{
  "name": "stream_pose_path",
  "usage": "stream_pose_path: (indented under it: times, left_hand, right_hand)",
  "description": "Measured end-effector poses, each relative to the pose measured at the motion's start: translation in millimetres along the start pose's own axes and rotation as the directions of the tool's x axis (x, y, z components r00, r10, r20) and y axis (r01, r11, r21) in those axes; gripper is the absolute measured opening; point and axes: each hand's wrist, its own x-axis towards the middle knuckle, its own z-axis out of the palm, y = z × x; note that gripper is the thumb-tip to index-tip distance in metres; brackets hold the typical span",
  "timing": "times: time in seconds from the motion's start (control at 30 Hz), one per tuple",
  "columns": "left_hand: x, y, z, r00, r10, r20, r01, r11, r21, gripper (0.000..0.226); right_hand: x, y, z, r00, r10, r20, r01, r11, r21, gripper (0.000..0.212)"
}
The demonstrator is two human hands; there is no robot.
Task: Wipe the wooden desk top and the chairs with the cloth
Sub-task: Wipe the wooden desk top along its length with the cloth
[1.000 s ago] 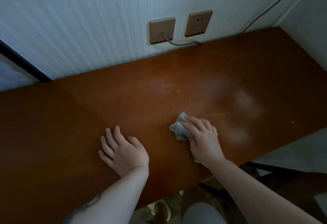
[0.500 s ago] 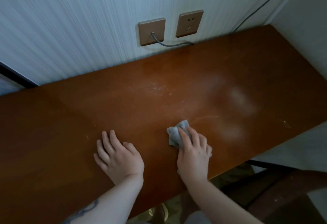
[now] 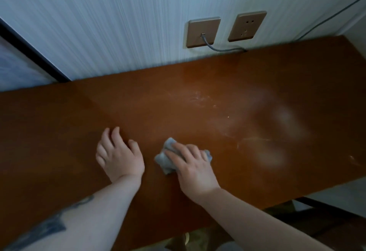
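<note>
Grey cloth [image 3: 166, 159], bunched under right hand [image 3: 193, 168], fingers curled over it for scrubbing; left hand [image 3: 118, 156] flat beside cloth, fingers relaxed, bracing on surface [image 3: 59, 131].

- The left hand [image 3: 120, 157] lies on the desk top [image 3: 59, 131], near the front edge.
- The cloth [image 3: 166, 159] is just right of it, under the right hand [image 3: 194, 167].
- Two wall sockets [image 3: 202, 32] are on the wall behind the desk, far right.
- A cable [image 3: 221, 48] runs from the left socket down to the desk.
</note>
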Motion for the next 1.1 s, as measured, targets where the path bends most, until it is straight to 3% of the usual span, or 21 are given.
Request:
stream_pose_path:
  times: [0.07,0.1,0.17,0.2,0.27,0.33,0.4,0.47,0.5,0.6,0.67,0.77,0.83,0.87,0.9,0.97,1.03,1.1]
  left_hand:
    - [5,-3,2,1.0,-0.008,-0.007,0.008,1.0,-0.003,0.048]
    - [5,-3,3,1.0,0.011,-0.012,-0.011,1.0,0.001,0.049]
    - [3,-1,4,0.999,0.036,-0.016,-0.036,0.999,0.026,0.049]
    - [3,0,4,0.999,0.04,-0.006,-0.04,0.998,0.048,0.049]
    - [4,-1,6,0.999,0.028,0.02,-0.03,0.996,0.086,0.05]
    - [5,-1,8,1.0,0.021,0.021,-0.023,0.995,0.096,0.05]
    - [6,-3,9,0.999,0.042,-0.008,-0.041,0.995,0.089,0.049]
    - [6,-3,9,0.998,0.058,-0.027,-0.055,0.995,0.087,0.05]
    - [6,-3,9,0.998,0.062,-0.027,-0.059,0.995,0.086,0.051]
    - [5,-1,8,0.998,0.057,-0.015,-0.056,0.996,0.076,0.053]
    - [5,-2,7,0.999,0.052,-0.01,-0.052,0.996,0.073,0.053]
    - [5,-2,8,0.998,0.057,-0.029,-0.055,0.995,0.078,0.052]
    - [4,-2,8,0.998,0.064,-0.015,-0.062,0.994,0.094,0.047]
    - [4,-2,8,0.999,0.054,-0.001,-0.054,0.993,0.101,0.046]
    - [4,-1,7,0.999,0.035,0.016,-0.037,0.994,0.104,0.046]
    - [5,1,6,0.999,0.007,0.036,-0.01,0.994,0.105,0.047]
    - [5,1,7,1.0,0.008,0.027,-0.01,0.996,0.094,0.046]
    - [5,0,8,1.0,0.031,-0.002,-0.031,0.996,0.086,0.05]
  right_hand:
    - [25,7,-2,0.975,-0.187,0.118,0.191,0.981,-0.028,0.059]
    - [38,14,-3,0.977,-0.173,0.122,0.179,0.983,-0.046,0.058]
    - [50,28,-6,0.997,0.076,0.009,-0.076,0.995,-0.058,0.054]
    - [47,30,-8,0.97,0.229,-0.079,-0.233,0.972,-0.037,0.053]
    - [35,15,-3,0.91,0.378,-0.17,-0.385,0.923,-0.01,0.053]
    - [27,-11,8,0.951,0.276,-0.14,-0.282,0.959,-0.025,0.057]
    - [34,-30,17,1.0,0.024,0.015,-0.024,0.999,-0.026,0.058]
    - [62,-21,17,0.985,-0.142,0.099,0.144,0.99,-0.012,0.061]
    - [77,-11,16,0.986,-0.13,0.104,0.13,0.991,0.006,0.063]
    - [83,10,8,0.985,0.17,0.026,-0.17,0.985,0.019,0.059]
    - [63,-3,10,0.965,0.259,-0.036,-0.258,0.966,0.01,0.055]
    - [62,-25,19,0.994,0.065,0.083,-0.069,0.997,0.044,0.054]
    - [99,-22,18,0.969,-0.127,0.211,0.119,0.992,0.052,0.058]
    - [120,-15,16,0.955,-0.155,0.252,0.15,0.988,0.04,0.061]
    - [137,-6,14,0.963,-0.108,0.246,0.107,0.994,0.017,0.062]
    - [149,13,11,0.984,0.145,0.103,-0.141,0.989,-0.046,0.062]
    - [129,11,12,0.939,0.34,-0.053,-0.343,0.937,-0.069,0.061]
    - [103,-11,21,0.931,0.353,-0.089,-0.36,0.93,-0.073,0.059]
